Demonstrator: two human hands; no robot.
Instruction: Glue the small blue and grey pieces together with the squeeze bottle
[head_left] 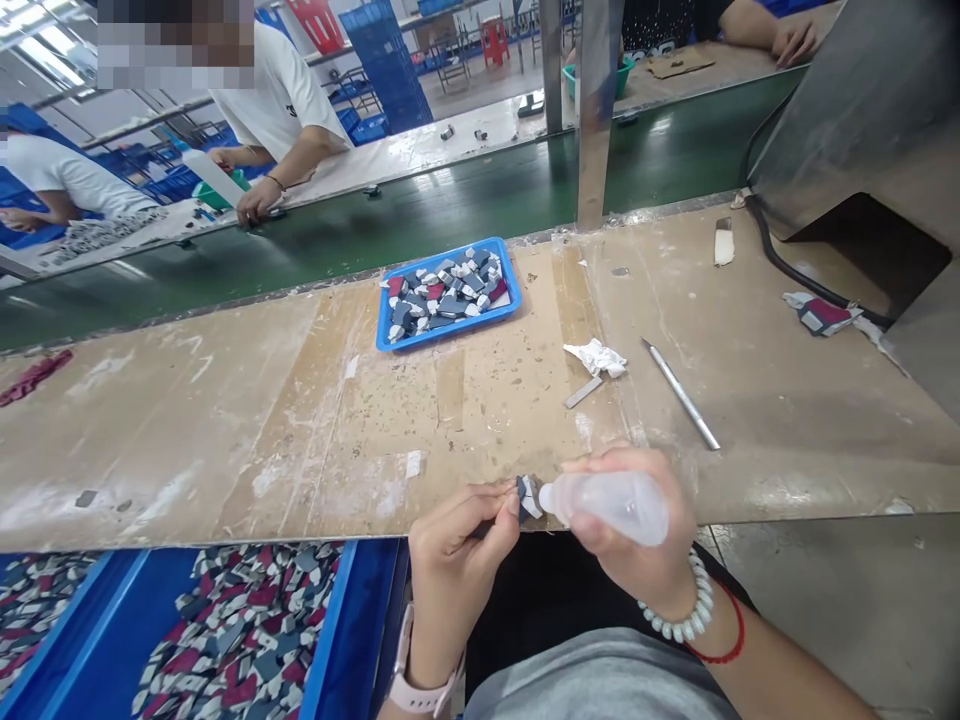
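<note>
Between the thumb and fingers of my left hand (469,530) is a small dark grey and white piece (529,497), held at the table's front edge. My right hand (637,530) is wrapped round a translucent white squeeze bottle (619,505), tilted so that its tip points left at the piece. Tip and piece look close together; whether they touch I cannot tell. A blue tray (388,343) of grey, white and dark red pieces lies farther back on the table.
A metal pen-like knife (681,394), crumpled white paper (598,358) and a flat metal strip (583,392) lie ahead. Blue bins (330,630) of pieces stand below left. A metal post (595,150) and green conveyor (450,200) are beyond. People sit across; a metal housing (862,130) is right.
</note>
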